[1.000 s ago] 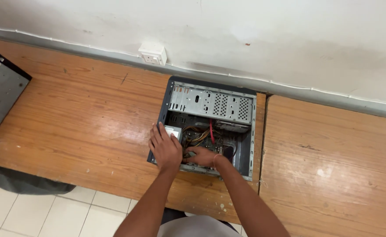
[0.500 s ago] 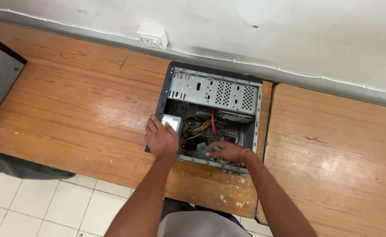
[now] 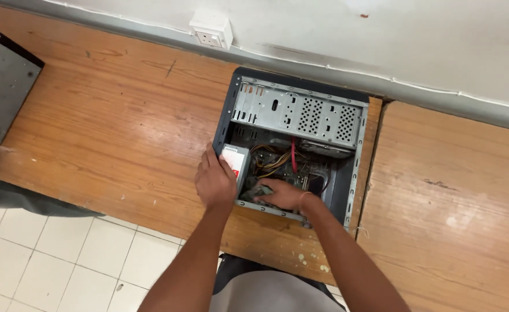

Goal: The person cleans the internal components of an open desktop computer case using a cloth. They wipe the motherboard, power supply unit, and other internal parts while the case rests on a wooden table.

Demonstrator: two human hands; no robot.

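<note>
Risking snagged cables (image 3: 274,162) inside the open computer case (image 3: 352,173): left hand (image 3: 215,184) bracing the power supply (image 3: 235,162), grip unclear; right hand (image 3: 282,195) clenching a grey cloth (image 3: 256,189).

Both bare forearms rise from the bottom edge of the frame and converge toward its centre. The left hand (image 3: 215,182) sits just left of centre, back of the hand facing the camera, fingers curled forward and down, thumb on its right side. The right hand (image 3: 281,195) lies lower and to the right, palm down, fingers stretched toward the left, wrist bent. The two hands are close together but not touching, the left slightly higher in the frame
</note>
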